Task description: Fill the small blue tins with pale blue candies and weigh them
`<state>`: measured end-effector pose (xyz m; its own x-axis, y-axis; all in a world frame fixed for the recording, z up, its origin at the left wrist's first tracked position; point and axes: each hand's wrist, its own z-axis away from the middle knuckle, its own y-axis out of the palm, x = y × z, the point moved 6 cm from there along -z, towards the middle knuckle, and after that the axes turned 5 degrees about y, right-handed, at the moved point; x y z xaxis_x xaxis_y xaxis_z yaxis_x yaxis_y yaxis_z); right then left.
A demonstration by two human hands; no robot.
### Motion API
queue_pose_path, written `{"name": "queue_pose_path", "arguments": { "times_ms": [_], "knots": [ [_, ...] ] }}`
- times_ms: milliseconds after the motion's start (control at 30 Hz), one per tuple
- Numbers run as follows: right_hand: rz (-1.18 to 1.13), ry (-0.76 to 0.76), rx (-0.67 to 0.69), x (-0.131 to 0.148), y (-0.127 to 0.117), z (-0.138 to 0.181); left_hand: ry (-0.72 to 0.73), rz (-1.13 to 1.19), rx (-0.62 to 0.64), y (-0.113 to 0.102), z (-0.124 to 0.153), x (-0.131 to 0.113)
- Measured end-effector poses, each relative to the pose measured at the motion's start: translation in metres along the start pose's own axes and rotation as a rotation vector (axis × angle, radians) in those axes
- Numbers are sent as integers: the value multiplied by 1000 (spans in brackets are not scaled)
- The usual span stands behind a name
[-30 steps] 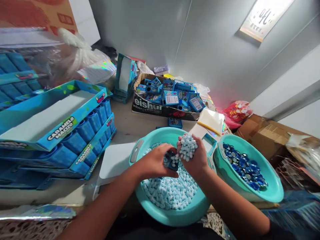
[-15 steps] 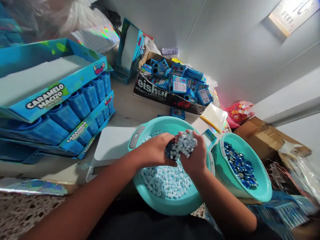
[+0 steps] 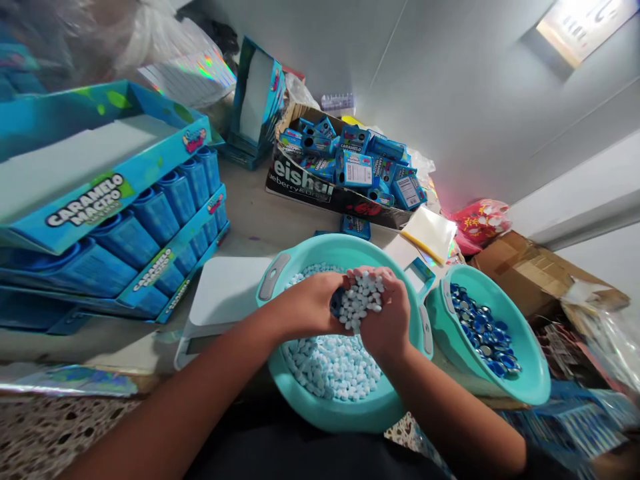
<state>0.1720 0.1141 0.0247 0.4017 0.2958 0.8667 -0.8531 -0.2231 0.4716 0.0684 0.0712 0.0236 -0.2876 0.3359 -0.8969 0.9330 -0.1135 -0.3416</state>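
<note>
Over a turquoise tub (image 3: 345,417) of small pale blue and white candies (image 3: 333,373), my two hands meet. My right hand (image 3: 393,313) is cupped around a heap of the candies (image 3: 364,297), some spilling toward its lower edge. My left hand (image 3: 320,303) is wrapped around a small dark blue container (image 3: 337,303), pressed against the heap. Most of this container is hidden by the fingers and the candies.
A second tub (image 3: 533,363) with blue shiny caps stands right. Behind is a carton (image 3: 300,180) of small blue boxes. Stacked display trays (image 3: 165,157) rise at left, beside a white scale (image 3: 227,287). Cardboard (image 3: 520,267) lies far right.
The heap in my right hand has shifted lower and closer to the container in my left hand. My right fingers have curled in more. The view has shifted slightly.
</note>
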Motion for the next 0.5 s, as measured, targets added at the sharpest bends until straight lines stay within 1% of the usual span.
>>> {"name": "queue_pose_path", "arguments": {
  "times_ms": [133, 233, 333, 433, 500],
  "knots": [
    [-11, 35, -45, -2, -5, -2, 16, -55, 4, 1, 1, 2],
    [46, -33, -51, 1, -6, -2, 89, -119, 13, 2, 1, -1],
    [43, -92, -29, 4, -5, -1, 142, -187, 10, 3, 2, -5],
    [30, -116, -13, 6, -4, 0, 151, -279, -17, 2, 4, -9],
    [34, -142, -5, 8, -4, 0, 139, -266, -52, 0, 5, -10]
  ]
}}
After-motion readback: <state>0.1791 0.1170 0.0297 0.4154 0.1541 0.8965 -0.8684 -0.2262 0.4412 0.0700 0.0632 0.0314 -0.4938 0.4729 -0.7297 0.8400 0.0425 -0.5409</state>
